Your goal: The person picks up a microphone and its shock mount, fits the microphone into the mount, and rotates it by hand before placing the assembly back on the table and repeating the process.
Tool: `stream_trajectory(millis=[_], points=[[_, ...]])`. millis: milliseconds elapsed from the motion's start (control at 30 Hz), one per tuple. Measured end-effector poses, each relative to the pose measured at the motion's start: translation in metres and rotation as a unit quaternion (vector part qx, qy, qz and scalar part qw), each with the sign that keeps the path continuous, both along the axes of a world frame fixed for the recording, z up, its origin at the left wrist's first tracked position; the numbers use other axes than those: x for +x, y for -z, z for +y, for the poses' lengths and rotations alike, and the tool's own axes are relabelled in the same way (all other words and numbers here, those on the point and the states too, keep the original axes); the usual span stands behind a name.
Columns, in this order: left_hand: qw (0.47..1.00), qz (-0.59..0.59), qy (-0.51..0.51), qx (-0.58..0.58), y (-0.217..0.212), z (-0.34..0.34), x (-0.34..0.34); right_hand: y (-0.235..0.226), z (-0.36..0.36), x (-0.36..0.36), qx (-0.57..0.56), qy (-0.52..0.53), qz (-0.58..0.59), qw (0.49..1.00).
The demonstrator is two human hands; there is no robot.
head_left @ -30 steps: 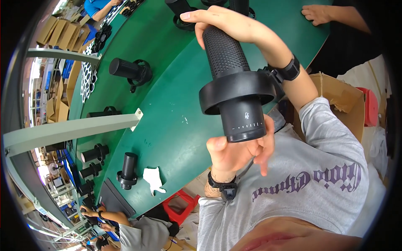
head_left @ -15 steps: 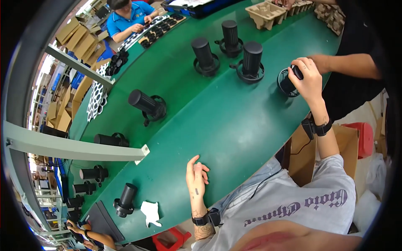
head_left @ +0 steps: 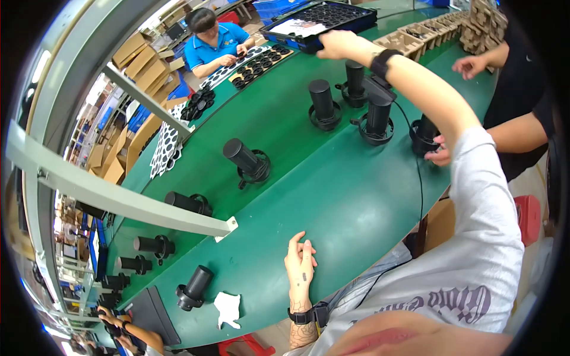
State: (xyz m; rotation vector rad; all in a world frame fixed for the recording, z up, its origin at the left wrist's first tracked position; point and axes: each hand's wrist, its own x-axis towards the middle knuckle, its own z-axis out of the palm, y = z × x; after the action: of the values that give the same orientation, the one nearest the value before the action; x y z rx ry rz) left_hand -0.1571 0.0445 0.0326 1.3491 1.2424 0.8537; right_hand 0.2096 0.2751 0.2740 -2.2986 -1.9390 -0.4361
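Across the green table (head_left: pixel 332 196), the right hand (head_left: pixel 335 43) has left the black cylinder part (head_left: pixel 424 133) it gripped half a second ago and now closes its fingers on the rim of the blue tray (head_left: pixel 314 43), which holds rows of small black rings. Left hand (head_left: pixel 300 261) still lies flat on the tabletop, fingers loosely together, empty. Three more upright cylinders (head_left: pixel 323 104) stand between the tray and the person, and a co-worker's hand (head_left: pixel 442 155) touches the released part.
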Motion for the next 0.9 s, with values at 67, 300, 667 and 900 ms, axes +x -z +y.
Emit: stream_trajectory(millis=[67, 300, 667, 900], points=[[1.0, 0.007, 0.018, 0.003, -0.003, 0.0, 0.0, 0.025, 0.032, 0.031, -0.119, 0.141, -0.002, 0.983], [0.998, 0.001, 0.058, 0.008, 0.013, 0.002, -0.016, 0.103, 0.043, 0.026, -0.022, 0.285, 0.026, 0.958], [0.997, 0.017, 0.066, 0.045, 0.014, -0.001, -0.024, 0.058, 0.018, -0.014, -0.15, -0.078, -0.333, 0.928], [0.995, 0.052, 0.068, 0.057, 0.014, -0.004, -0.027, 0.061, 0.001, -0.005, -0.138, -0.293, -0.246, 0.913]])
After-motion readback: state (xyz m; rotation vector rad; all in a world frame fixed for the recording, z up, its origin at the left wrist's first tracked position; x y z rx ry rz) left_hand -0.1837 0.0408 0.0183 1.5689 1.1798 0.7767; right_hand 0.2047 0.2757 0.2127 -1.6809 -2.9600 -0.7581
